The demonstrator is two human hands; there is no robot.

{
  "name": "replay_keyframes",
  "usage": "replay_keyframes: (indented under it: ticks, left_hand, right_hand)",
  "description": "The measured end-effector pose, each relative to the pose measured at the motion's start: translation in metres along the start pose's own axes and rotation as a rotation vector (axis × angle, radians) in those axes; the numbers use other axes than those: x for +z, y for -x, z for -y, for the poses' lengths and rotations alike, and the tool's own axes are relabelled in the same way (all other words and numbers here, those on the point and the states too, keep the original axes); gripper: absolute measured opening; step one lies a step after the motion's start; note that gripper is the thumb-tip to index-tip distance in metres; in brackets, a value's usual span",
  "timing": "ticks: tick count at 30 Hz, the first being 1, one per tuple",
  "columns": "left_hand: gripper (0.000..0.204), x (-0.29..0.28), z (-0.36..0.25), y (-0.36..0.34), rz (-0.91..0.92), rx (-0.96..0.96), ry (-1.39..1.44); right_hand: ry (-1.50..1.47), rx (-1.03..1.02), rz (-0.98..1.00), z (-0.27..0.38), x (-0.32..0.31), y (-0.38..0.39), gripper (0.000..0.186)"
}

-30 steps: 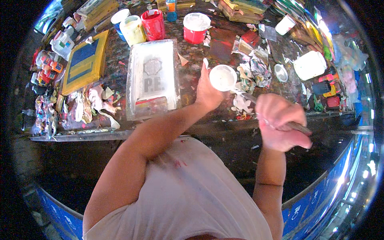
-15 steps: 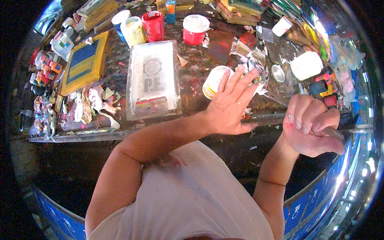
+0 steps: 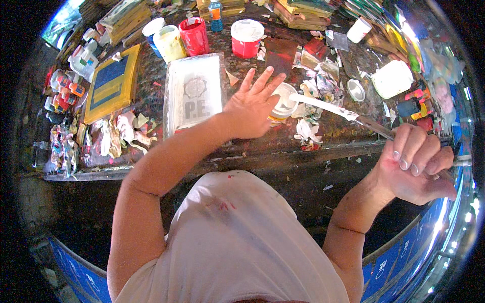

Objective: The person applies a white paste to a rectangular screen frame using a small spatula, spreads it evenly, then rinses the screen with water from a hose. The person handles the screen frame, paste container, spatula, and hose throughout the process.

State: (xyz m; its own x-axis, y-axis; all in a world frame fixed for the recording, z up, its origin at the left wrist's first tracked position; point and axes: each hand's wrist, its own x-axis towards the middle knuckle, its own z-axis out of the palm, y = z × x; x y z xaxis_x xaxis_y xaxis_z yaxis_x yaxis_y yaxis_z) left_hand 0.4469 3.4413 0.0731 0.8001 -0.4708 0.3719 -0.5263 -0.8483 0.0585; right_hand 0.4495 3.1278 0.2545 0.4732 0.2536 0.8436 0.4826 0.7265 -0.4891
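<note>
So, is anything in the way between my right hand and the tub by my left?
Nothing visible blocks it: the stick in your right hand spans the gap, its whitened end at the tub's opening. Scraps lie on the table below that line.

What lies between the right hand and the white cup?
The head view shows a long, white-smeared stick reaching from the right hand to the white cup.

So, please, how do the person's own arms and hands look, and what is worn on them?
The left hand and right hand are bare, without gloves; I see no rings or watch. The forearms are uncovered, below a pale short-sleeved shirt with small red stains.
</note>
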Motion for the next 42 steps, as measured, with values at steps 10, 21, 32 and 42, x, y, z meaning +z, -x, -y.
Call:
replay_keyframes:
  ticks: [10,21,32,42]
  left_hand:
    - [0.018,0.0,0.04,-0.006,-0.13,0.092,0.111]
    - [0.073,-0.036,-0.012,-0.07,-0.154,0.267,0.688]
    - [0.069,-0.006,0.026,-0.038,0.148,-0.046,0.421]
    - [0.039,0.024,0.025,-0.002,0.004,-0.05,-0.08]
  right_hand:
    - [0.019,0.04,0.049,-0.027,-0.015,-0.002,0.074]
    - [-0.148,0.136,0.22,-0.063,-0.02,-0.026,0.085]
    - [-0.085,0.059,0.106,-0.014,-0.038,-0.032,0.071]
    - [-0.012,-0.039,0.029,0.018,-0.08,-0.014,0.057]
